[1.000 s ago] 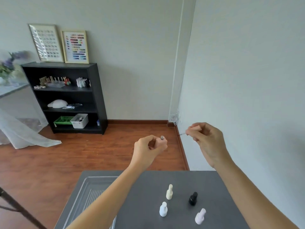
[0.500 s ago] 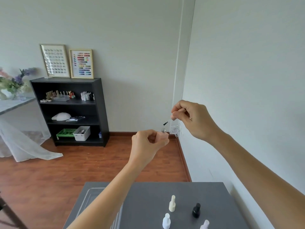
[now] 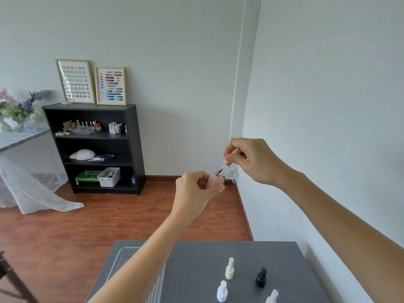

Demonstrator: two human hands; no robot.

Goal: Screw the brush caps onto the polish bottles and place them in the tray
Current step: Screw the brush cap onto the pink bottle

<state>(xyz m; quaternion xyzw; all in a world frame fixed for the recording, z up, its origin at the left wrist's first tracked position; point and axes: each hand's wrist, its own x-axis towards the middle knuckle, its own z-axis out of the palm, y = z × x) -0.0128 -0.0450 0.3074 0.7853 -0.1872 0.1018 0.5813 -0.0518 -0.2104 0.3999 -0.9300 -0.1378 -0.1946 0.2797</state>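
My left hand (image 3: 196, 191) grips a small pink polish bottle (image 3: 216, 179) held up in front of me; only its threaded neck and shoulder show above my fingers. My right hand (image 3: 249, 159) pinches a pink brush cap (image 3: 228, 160) just above and right of it, and the brush tip touches the bottle's mouth. On the grey table (image 3: 196, 259) stand a cream bottle (image 3: 229, 268), a black bottle (image 3: 261, 277), a white bottle (image 3: 222, 291) and a lilac bottle (image 3: 272, 297), all capped. A clear tray (image 3: 124, 259) lies at the table's left, partly under my left forearm.
A white wall runs close along the table's right side. A black shelf unit (image 3: 96, 147) with polish bottles and bins stands against the far wall, across a wooden floor. A table with flowers (image 3: 19, 110) and a sheer cloth is at far left.
My right hand has swung up and left from beside the bottle, and then lowered the brush tip to the bottle's mouth. The view tilted upward, so the table sits lower.
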